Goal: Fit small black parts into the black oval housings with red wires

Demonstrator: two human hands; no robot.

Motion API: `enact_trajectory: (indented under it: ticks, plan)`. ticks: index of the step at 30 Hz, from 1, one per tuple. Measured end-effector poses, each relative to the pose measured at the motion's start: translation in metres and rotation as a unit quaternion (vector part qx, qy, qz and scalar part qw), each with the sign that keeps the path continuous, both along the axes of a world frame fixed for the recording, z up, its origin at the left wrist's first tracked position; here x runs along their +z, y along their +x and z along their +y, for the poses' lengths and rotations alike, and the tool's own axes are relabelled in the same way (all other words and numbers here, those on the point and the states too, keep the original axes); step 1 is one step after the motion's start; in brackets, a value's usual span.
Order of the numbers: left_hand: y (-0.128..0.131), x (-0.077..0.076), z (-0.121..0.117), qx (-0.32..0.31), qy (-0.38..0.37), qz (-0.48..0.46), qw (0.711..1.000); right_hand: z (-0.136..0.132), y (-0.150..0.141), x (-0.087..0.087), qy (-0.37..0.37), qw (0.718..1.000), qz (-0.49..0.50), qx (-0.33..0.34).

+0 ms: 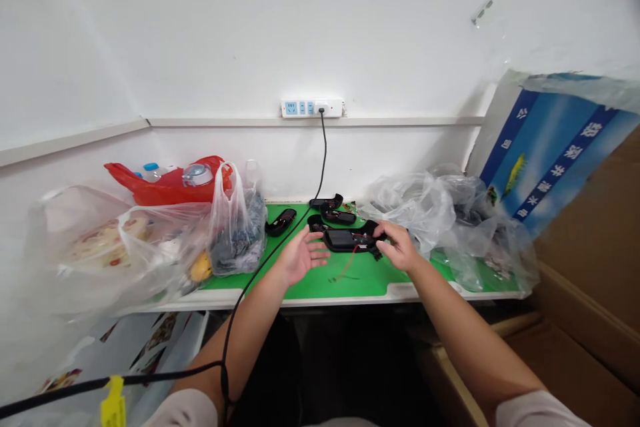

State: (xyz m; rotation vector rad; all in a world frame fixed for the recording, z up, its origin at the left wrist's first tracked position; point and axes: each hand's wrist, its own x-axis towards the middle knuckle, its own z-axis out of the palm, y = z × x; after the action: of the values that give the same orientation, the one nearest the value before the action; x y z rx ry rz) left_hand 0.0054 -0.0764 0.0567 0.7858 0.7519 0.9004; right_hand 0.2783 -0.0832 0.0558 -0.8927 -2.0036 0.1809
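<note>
A black plastic housing with a dark rectangular panel lies on the green work mat. My right hand grips its right end with the fingers curled over it. My left hand hovers just left of the housing, palm turned inward, fingers spread and holding nothing. Thin red wire trails from the housing onto the mat. Near the back of the mat lie two similar black pieces, and a smaller black piece sits to the left.
A black power cable runs from a wall power strip across the mat and past my left forearm. Plastic bags crowd both sides of the mat. A red object stands behind the left bags; cardboard boxes stand at right.
</note>
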Motion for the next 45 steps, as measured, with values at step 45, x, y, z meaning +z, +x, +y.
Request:
enact_trajectory:
  ticks: [45]
  plan:
    - [0.050,-0.047,-0.005,0.049,0.022,-0.010,0.999,-0.046,-0.056,-0.047,-0.328,0.943,0.036,-0.037]
